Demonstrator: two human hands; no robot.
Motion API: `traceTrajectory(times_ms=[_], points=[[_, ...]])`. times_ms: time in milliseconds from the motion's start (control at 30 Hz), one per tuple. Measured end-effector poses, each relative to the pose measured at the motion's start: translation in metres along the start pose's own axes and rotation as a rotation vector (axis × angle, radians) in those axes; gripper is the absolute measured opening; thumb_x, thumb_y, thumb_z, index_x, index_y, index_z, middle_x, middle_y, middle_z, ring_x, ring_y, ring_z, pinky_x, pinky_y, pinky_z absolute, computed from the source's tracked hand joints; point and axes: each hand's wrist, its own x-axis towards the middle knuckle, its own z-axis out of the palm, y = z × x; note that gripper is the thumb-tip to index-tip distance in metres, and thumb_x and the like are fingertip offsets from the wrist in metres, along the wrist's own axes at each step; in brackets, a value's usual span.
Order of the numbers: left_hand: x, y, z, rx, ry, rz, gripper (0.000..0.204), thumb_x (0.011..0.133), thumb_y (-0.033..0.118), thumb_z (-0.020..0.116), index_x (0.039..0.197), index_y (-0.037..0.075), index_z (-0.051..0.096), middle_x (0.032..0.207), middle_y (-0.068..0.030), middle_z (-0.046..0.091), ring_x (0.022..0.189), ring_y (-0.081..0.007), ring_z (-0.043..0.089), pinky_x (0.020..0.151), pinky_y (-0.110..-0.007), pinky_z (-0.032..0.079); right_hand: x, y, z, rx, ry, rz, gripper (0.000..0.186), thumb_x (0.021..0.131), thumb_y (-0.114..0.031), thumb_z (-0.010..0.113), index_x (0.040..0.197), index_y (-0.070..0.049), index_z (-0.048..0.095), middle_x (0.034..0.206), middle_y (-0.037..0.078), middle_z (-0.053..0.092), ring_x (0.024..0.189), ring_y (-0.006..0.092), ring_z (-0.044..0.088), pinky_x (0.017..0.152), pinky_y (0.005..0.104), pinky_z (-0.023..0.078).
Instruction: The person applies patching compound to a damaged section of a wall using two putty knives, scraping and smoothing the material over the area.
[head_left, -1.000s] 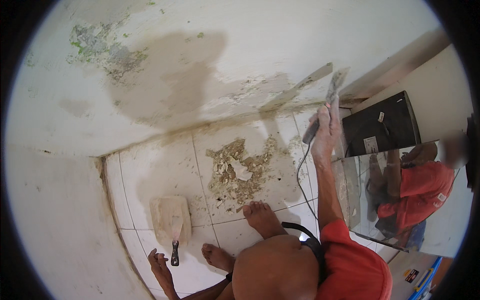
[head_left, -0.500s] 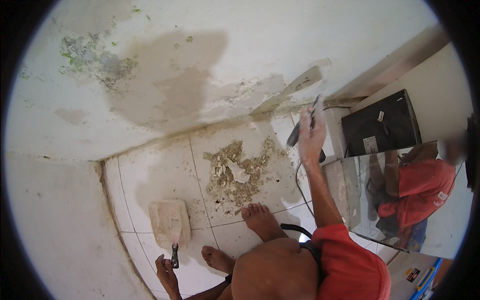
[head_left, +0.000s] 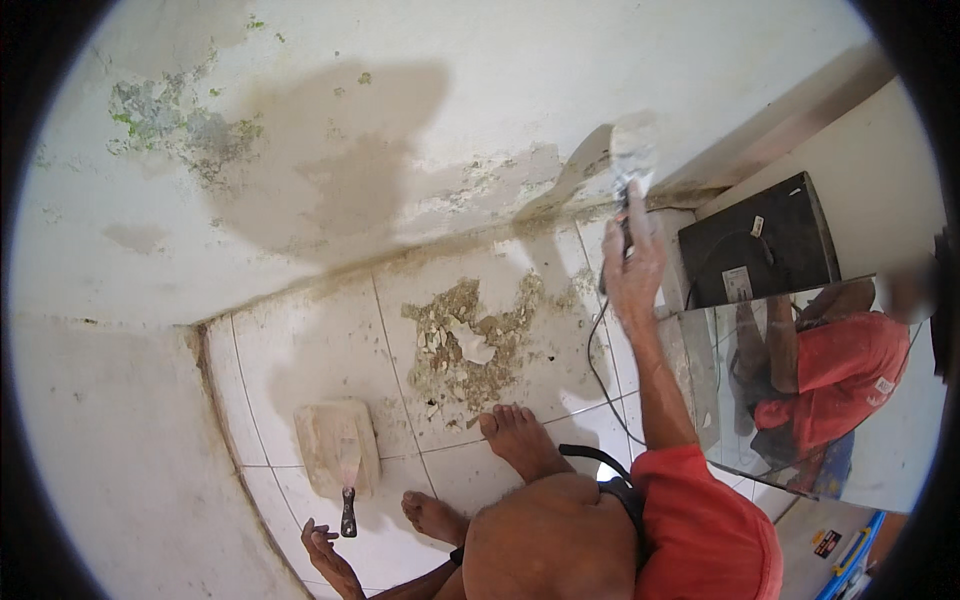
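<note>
Plaster-smeared scraper is gripped in the right hand against the wall (left hand lies loosely open).

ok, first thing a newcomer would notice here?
The right hand raised at the wall's base, gripping a scraper. Below it, a pile of broken plaster on the tiled floor. The left hand hangs low beside a putty knife resting on a board.

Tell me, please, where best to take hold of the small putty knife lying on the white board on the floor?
Grip the putty knife by its dark handle, coming from the near side beside the left hand: the handle sticks off the board edge towards the person, while the blade lies flat on it.
</note>
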Motion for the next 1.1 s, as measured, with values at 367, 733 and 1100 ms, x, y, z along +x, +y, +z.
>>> traceTrajectory(times_ms=[367,733,1100], points=[[-0.008,0.002,0.007,-0.036,0.006,-0.013,0.058,0.105,0.047,0.035,0.132,-0.001,0.050,0.100,-0.0111,0.056,0.083,-0.0197,0.054,0.082,-0.039,0.043,0.015,0.046,-0.026,-0.242,-0.103,-0.146,0.061,0.090,-0.009,0.062,0.147,-0.022,0.045,0.089,0.007,0.057,0.067,0.0194,0.054,0.063,0.0359,0.048],[-0.008,0.005,0.000,-0.027,0.077,0.047,0.055,0.105,0.042,0.036,0.131,-0.004,0.050,0.101,-0.0132,0.055,0.084,-0.0213,0.052,0.082,-0.038,0.044,-0.029,-0.023,0.007,1.164,-0.213,0.723,0.022,0.103,-0.027,0.050,0.110,-0.006,0.054,0.080,0.004,0.057,0.066,0.0110,0.057,0.046,0.0221,0.046],[-0.016,-0.007,0.005,-0.024,0.088,0.028,0.053,0.105,0.044,0.035,0.132,0.000,0.051,0.102,-0.0119,0.058,0.086,-0.0213,0.056,0.080,-0.038,0.043,-0.002,-0.069,0.061,1.103,0.024,0.681,0.048,0.100,-0.015,0.051,0.144,-0.002,0.035,0.099,0.007,0.057,0.083,0.0160,0.063,0.063,0.0332,0.057]])
